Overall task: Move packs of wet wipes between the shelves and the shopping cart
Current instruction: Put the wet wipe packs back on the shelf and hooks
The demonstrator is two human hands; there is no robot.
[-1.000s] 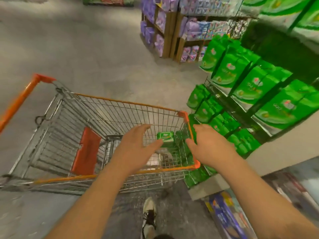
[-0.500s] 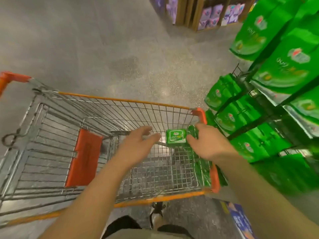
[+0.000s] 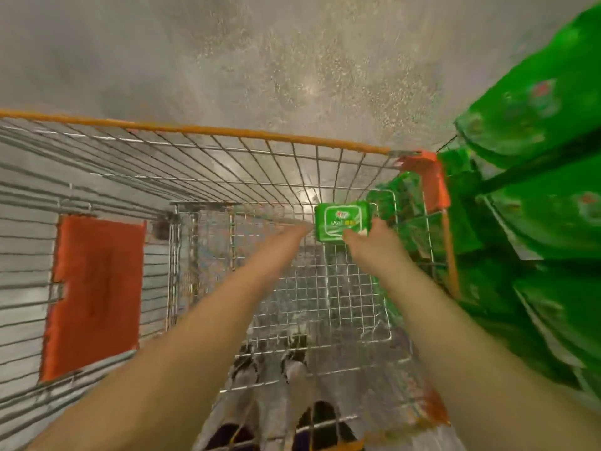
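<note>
A green pack of wet wipes (image 3: 340,221) lies low inside the wire shopping cart (image 3: 195,129), near its far right corner. Both my arms reach down into the basket. My right hand (image 3: 369,245) grips the pack at its lower right corner, thumb on the front face. My left hand (image 3: 287,240) is motion-blurred, with straight fingers that meet the pack's left edge. More green packs (image 3: 408,222) show at the cart's right wall; I cannot tell whether they are inside it or behind the wire.
Shelves full of large green packs (image 3: 536,206) stand right against the cart's right side. An orange seat flap (image 3: 94,288) hangs on the cart's left end. Grey speckled floor (image 3: 260,60) lies beyond the cart. My shoes (image 3: 292,369) show through the basket bottom.
My view has tipped down into the cart. Both hands went deeper into the basket and closed in on the green pack; the right hand now grips it.
</note>
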